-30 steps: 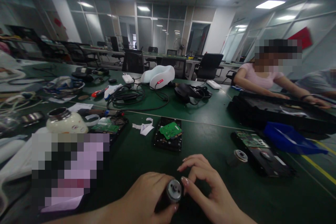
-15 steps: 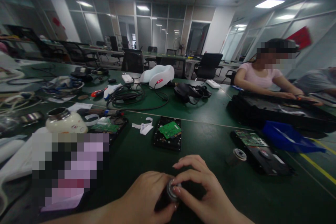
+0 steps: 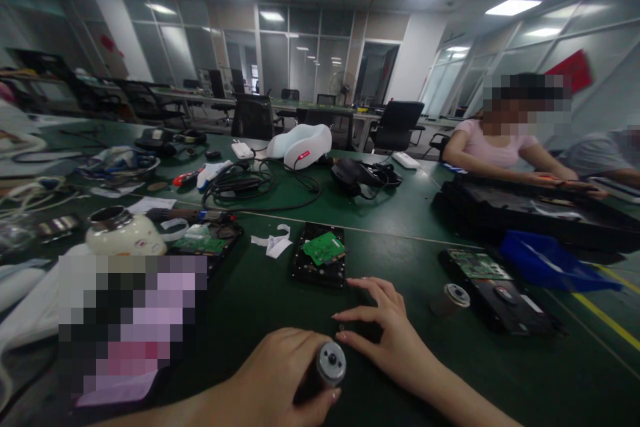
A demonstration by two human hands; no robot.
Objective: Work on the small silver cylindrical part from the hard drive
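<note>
My left hand (image 3: 280,373) is wrapped round a small cylindrical motor (image 3: 332,361), whose round metal end with a dark centre and small holes faces up. Just beyond it, my right hand (image 3: 385,323) has thumb and forefinger curved toward each other. A tiny ring-like piece (image 3: 342,327) shows between their tips, too small to make out well; the other fingers are spread. Past my hands lies a hard drive (image 3: 320,277) with a loose green circuit board (image 3: 324,248) on top. Another metal cylinder (image 3: 454,299) stands upright to the right.
An opened hard drive (image 3: 505,293) and a blue tray (image 3: 555,263) lie at right, near a black case (image 3: 540,210) where another person works. At left are a cream jar (image 3: 125,230), a screwdriver (image 3: 190,214), and another hard drive (image 3: 220,240). Paper scraps (image 3: 275,241) lie mid-table.
My right hand has moved off the motor's top, up and slightly right, and the tiny piece now shows at its fingertips. The motor's end is uncovered. My left hand keeps its grip.
</note>
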